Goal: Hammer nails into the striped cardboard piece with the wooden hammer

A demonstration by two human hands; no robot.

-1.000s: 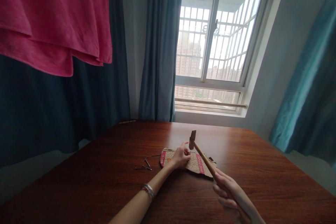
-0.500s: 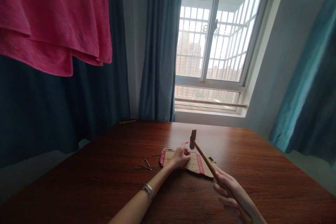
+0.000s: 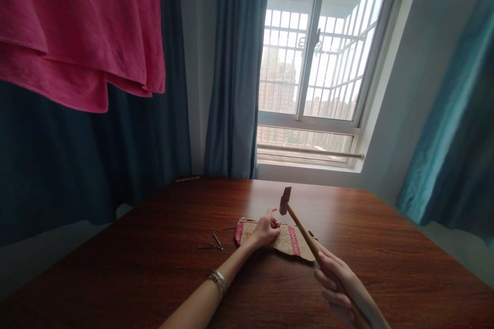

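My right hand (image 3: 337, 280) is wrapped round the wooden handle of a hammer (image 3: 304, 234). The hammer's dark head hangs in the air just above and to the right of my left hand (image 3: 266, 230). That left hand rests on a flat, ragged-edged piece (image 3: 287, 242) with pink bands and dark dots, perhaps cardboard. Its thumb and forefinger are pinched around a thin nail, mostly hidden by the fingers, over the middle of the piece. Several loose nails (image 3: 211, 247) lie on the table to the left of the piece.
Everything lies on a brown wooden table (image 3: 154, 277). A window (image 3: 309, 61) with bars outside stands behind it, with blue curtains (image 3: 235, 72) on either side. A pink cloth (image 3: 85, 31) hangs at the upper left.
The hammer's head has risen slightly and shifted a little to the right. My left hand stays in place on the patterned piece.
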